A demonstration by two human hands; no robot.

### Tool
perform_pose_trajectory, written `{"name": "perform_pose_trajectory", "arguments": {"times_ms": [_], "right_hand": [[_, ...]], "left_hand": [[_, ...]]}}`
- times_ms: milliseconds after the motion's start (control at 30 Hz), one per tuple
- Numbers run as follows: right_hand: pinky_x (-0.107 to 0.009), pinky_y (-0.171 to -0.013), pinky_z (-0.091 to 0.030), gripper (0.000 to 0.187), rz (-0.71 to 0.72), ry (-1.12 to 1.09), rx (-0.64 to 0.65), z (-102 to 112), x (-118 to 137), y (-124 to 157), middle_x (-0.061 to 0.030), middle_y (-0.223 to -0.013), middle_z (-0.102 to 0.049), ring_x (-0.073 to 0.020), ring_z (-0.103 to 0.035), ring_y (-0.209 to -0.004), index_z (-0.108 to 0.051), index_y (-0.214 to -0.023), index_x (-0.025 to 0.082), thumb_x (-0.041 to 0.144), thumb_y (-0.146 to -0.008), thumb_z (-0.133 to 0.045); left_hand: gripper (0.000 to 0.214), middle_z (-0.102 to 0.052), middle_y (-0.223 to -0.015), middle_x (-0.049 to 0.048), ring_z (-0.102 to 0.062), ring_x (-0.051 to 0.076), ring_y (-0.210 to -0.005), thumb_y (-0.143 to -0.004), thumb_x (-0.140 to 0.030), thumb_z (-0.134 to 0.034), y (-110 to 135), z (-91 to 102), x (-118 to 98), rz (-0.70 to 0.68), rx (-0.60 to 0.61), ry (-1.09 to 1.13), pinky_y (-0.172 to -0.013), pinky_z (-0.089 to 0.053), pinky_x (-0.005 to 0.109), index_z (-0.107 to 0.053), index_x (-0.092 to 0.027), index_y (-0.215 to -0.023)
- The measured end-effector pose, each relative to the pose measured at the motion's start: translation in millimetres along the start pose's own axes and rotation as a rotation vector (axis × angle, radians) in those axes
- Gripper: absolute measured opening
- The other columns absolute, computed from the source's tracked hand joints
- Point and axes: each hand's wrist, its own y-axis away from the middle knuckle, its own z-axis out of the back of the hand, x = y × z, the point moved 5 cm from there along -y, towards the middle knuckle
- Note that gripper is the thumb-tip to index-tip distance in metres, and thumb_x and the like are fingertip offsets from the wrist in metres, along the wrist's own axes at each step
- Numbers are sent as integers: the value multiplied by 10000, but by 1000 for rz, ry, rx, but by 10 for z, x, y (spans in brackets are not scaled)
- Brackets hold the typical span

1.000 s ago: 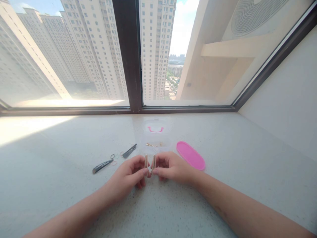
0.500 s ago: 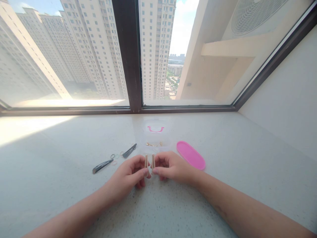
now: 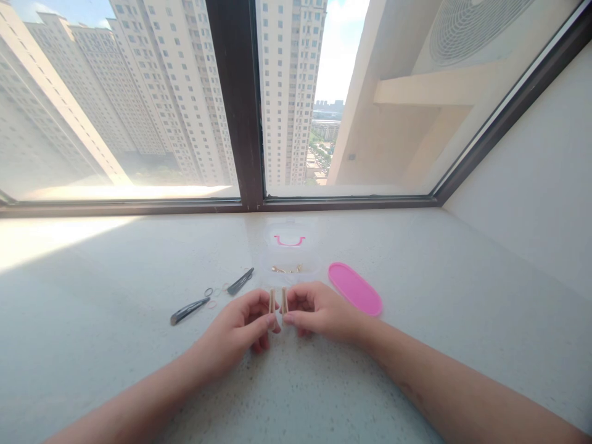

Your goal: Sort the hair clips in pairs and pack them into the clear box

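My left hand point(image 3: 245, 324) pinches a slim beige hair clip point(image 3: 272, 300) between thumb and fingers, holding it upright. Facing it, my right hand point(image 3: 317, 311) grips a second beige hair clip point(image 3: 284, 299), also upright. The two clips stand side by side with a narrow gap between them. Just beyond my fingertips is a clear plastic box point(image 3: 312, 262) with a pink handle point(image 3: 290, 244). Several small gold-coloured pieces point(image 3: 287, 269) lie in it, too small to name. My curled fingers hide the lower parts of both clips.
Left of my hands lie two black hair clips point(image 3: 189, 311) point(image 3: 240, 282) and several small hair ties point(image 3: 209, 291). A pink oval tray point(image 3: 356, 290) lies by my right wrist. The pale speckled sill point(image 3: 115, 345) ends at a brown window frame point(image 3: 252, 206), with a white wall point(image 3: 531, 185) at right.
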Motion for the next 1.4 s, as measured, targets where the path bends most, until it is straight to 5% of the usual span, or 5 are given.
{"name": "perform_pose_trajectory", "arguments": {"times_ms": [1400], "right_hand": [[-173, -479, -449, 196, 12, 7, -19, 21, -37, -5, 5, -707, -595, -67, -540, -531, -585, -814, 139, 295, -778, -698]], "left_hand": [[176, -589, -743, -17, -553, 117, -559, -870, -320, -562, -1, 10, 13, -19, -17, -26, -522, -453, 247, -511, -191, -979]]}}
